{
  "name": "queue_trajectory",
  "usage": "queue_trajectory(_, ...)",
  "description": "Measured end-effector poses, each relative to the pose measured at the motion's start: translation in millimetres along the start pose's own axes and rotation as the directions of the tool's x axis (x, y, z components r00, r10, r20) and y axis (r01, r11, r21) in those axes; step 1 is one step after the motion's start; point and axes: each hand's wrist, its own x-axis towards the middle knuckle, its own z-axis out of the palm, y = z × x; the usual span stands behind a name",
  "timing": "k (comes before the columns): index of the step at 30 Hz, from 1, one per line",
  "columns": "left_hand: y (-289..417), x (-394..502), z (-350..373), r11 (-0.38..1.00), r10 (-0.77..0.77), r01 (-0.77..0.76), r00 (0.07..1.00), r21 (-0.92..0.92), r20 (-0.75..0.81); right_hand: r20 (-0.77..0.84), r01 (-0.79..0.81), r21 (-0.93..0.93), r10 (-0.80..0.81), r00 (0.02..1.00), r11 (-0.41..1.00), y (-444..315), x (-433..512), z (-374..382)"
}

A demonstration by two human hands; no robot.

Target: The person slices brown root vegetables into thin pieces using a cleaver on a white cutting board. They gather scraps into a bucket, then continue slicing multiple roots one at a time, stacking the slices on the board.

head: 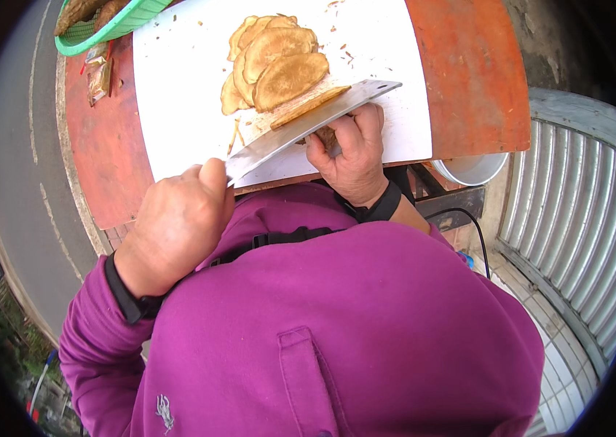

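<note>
My left hand (pixel 179 224) is closed around the handle end of a cleaver (pixel 308 123), whose broad metal blade slants up to the right across a white cutting board (pixel 182 109). Along the blade's far face lies a thin upright-edged slice of brown root (pixel 311 107). My right hand (pixel 354 147), fingers bent, holds a rough-skinned root piece (pixel 327 136) on the near side of the blade, which hides much of it. Past the cleaver, several oval root slices (pixel 291 79) overlap in a pile. Small peel scraps are scattered about the board.
The board lies on a worn orange-red tabletop (pixel 472 82). A green plastic basket (pixel 117 30) with roots stands at the upper left, beside small packets (pixel 100 81). Below the table's right edge is a white bucket (pixel 474 168); a corrugated metal shutter (pixel 564 235) stands farther right. A road lies left.
</note>
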Motion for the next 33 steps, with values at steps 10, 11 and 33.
queue_trajectory(10, -2.0, 67.8, 22.9, 0.982, 0.033, -0.053, 0.993, -0.180, -0.113, -0.010, 0.016, 0.028, -0.015, 1.000, 0.999, -0.1, -1.6, 1.2)
queue_trajectory(11, -10.4, 70.6, 19.7, 0.962, -0.005, -0.034, 0.990, -0.271, -0.144, -0.007, 0.019, 0.032, -0.019, 1.000, 0.999, -1.7, -2.4, 2.0)
queue_trajectory(33, -22.6, 54.7, 19.1, 0.544, -0.153, 0.242, 0.970, -0.803, 0.188, 0.056, 0.131, -0.044, -0.129, 0.990, 0.990, -9.8, -7.4, -14.6)
